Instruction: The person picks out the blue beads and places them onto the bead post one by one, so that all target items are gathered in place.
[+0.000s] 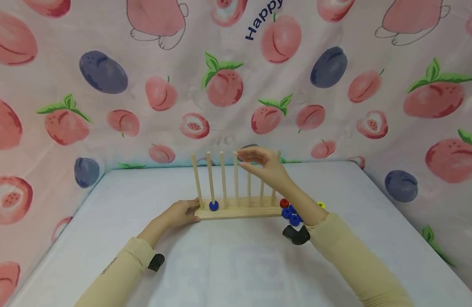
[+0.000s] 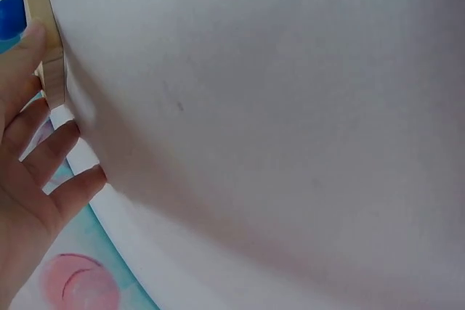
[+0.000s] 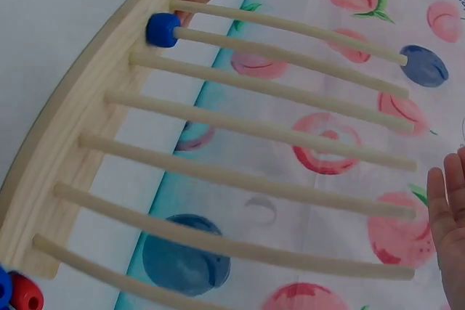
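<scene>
A wooden peg stand [image 1: 239, 212] with several upright pegs stands on the table. One blue bead [image 1: 214, 206] sits at the bottom of the second peg from the left, also seen in the right wrist view. My left hand [image 1: 182, 212] holds the stand's left end; in the left wrist view the thumb [image 2: 33, 41] presses the base's front, while the other fingers spread behind and beside it. My right hand [image 1: 264, 164] is raised by the peg tops, near the fourth peg [image 1: 236, 179]. Its fingers are fairly straight, thumb apart, with nothing visible between them.
At the stand's right end lie a red bead [image 1: 284, 203] and several blue beads [image 1: 286, 213]. A yellow bead [image 1: 321, 205] is partly hidden behind the right forearm. A white cloth [image 1: 236, 264] covers the table, and a fruit-printed curtain [image 1: 236, 38] rises behind.
</scene>
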Demonstrator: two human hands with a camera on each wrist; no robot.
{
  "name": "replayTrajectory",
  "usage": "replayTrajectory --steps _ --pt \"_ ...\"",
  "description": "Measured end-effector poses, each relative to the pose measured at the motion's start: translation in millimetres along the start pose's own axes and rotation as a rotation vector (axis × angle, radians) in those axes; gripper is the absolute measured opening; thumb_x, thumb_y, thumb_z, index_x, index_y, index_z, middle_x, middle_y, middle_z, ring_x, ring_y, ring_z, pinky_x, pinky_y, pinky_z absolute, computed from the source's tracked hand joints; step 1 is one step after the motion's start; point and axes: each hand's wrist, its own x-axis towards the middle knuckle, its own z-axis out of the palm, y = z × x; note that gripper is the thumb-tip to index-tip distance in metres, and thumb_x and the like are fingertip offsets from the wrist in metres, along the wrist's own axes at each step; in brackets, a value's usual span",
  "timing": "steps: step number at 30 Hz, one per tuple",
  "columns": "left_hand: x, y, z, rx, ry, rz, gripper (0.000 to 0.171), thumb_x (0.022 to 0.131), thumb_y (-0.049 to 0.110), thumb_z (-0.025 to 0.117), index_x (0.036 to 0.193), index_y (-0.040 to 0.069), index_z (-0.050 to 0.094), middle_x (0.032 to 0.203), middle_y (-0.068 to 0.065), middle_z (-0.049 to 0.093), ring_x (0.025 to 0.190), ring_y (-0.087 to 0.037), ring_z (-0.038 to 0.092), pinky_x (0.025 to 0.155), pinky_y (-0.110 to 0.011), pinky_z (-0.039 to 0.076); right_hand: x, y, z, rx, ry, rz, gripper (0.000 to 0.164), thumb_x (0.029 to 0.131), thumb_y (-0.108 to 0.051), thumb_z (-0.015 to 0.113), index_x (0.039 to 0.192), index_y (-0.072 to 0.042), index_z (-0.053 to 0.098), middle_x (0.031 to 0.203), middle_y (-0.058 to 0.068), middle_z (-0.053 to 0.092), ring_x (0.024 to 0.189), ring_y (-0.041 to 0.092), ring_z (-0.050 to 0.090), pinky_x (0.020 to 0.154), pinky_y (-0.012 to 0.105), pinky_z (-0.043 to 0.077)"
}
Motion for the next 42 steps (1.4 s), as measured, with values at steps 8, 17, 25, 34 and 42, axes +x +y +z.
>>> replayTrajectory --steps 8,17,25,34,42 --pt "2.7 1.9 1.5 0.014 0.016 0.024 0.051 0.086 0.018 0.068 0.128 -0.005 0.053 0.140 -0.024 0.044 0.128 -0.044 0.043 0.107 -0.054 0.035 -17.9 1.3 -18.9 -0.053 -0.007 -0.021 0.028 0.086 0.000 0.064 0.114 0.004 0.062 0.117 0.022 0.063 0.105 0.011 0.063 0.093 0.024 0.052" --pt "3.3 3.4 -1.0 0.014 0.023 0.005 0.048 0.085 0.017 0.069 0.126 -0.005 0.056 0.138 -0.024 0.047 0.126 -0.045 0.045 0.106 -0.055 0.036 -35.9 5.2 -41.0 -0.089 0.011 0.016 0.029 0.086 0.000 0.065 0.114 0.005 0.061 0.117 0.023 0.064 0.101 0.000 0.062 0.089 0.014 0.050" --pt "0.3 2.8 -2.0 0.024 0.029 0.013 0.048 0.086 0.017 0.068 0.126 -0.006 0.056 0.138 -0.025 0.046 0.126 -0.045 0.044 0.106 -0.055 0.035 -48.3 9.8 -50.5 -0.088 0.040 -0.011 0.026 0.086 0.001 0.065 0.111 0.006 0.062 0.110 0.012 0.067 0.100 -0.001 0.062 0.090 0.014 0.049" --pt "-2.2 3.2 0.9 0.004 0.025 0.012 0.049 0.085 0.017 0.069 0.126 -0.006 0.055 0.137 -0.025 0.046 0.126 -0.045 0.044 0.106 -0.055 0.036 -70.1 22.6 -69.4 -0.131 0.001 -0.011 0.026 0.085 0.004 0.064 0.111 0.006 0.062 0.110 -0.005 0.068 0.099 -0.003 0.062 0.089 0.013 0.050" --pt "-1.4 3.5 2.9 0.006 0.024 0.011 0.048 0.085 0.016 0.069 0.126 -0.005 0.056 0.138 -0.025 0.046 0.127 -0.045 0.044 0.106 -0.056 0.035 -92.0 32.6 -87.4 -0.187 -0.041 0.035 0.025 0.086 0.003 0.063 0.111 0.005 0.062 0.107 -0.023 0.063 0.099 -0.004 0.062 0.087 0.011 0.049"
